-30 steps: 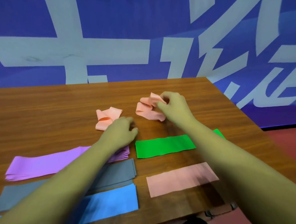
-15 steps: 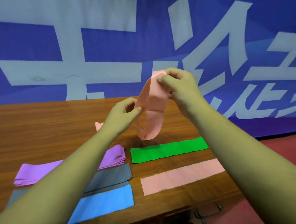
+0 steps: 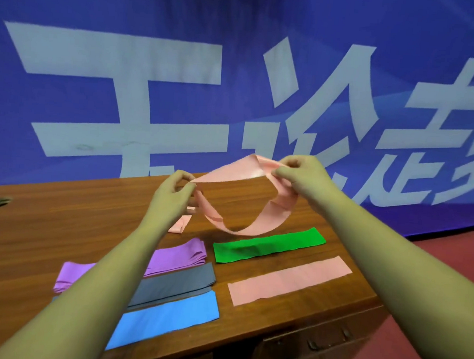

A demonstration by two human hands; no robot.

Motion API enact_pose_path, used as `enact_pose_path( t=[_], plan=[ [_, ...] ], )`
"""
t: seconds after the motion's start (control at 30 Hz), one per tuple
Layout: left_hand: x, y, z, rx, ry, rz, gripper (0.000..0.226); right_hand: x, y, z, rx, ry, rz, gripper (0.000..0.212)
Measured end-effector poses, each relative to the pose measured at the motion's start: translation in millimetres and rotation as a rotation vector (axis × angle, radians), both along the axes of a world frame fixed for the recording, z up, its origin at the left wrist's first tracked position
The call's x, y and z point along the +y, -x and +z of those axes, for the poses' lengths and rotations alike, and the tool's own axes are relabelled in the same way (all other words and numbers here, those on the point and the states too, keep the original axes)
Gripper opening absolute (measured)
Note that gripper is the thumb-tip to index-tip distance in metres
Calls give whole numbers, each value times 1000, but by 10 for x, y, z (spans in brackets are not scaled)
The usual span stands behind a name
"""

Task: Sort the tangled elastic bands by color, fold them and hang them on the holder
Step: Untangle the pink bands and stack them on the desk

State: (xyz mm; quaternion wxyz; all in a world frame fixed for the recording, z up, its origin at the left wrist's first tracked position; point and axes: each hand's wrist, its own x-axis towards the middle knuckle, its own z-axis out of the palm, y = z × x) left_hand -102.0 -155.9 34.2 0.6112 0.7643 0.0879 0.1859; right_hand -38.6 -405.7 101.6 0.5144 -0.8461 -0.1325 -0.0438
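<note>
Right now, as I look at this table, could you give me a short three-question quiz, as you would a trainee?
1. True or false: the left hand and the right hand both pinch one pink band, held up above the table.
2. Which band lies flat nearest the person? A yellow band, B blue band, C white band.
3. Fill in: the flat pink band lies just on the person's side of the ____ band.
Key: 1 true; 2 B; 3 green band.

The wooden table [image 3: 61,224] looks polished with visible grain, while the pink band [image 3: 230,173] shows a smooth sheen.
</note>
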Motion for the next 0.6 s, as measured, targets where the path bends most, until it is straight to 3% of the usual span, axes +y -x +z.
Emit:
enact_pose_path(
  t=[0.17, 0.23, 0.33, 0.4, 0.5, 0.6],
  plan=[
    [34, 130, 134, 43, -32, -30, 23, -88, 154, -202, -152, 244, -14, 13],
    [22, 182, 164, 57, -46, -36, 25, -82, 232, -202, -71, 97, -4, 12],
    [0, 251, 161, 87, -38, -45, 22, -73, 360, -87, 274, -413, 120, 9],
    [-14, 313, 146, 132, -62, -109, 19, -57, 434, 15, 400, -622, 217, 10],
    [-38, 410, 128, 157, -217, -299, 36, 7, 534, 149, 426, -642, 293, 9],
    [-205, 469, 193, 23, -161, -449, 47, 86, 606, 246, 433, -582, 368, 13]
  ],
)
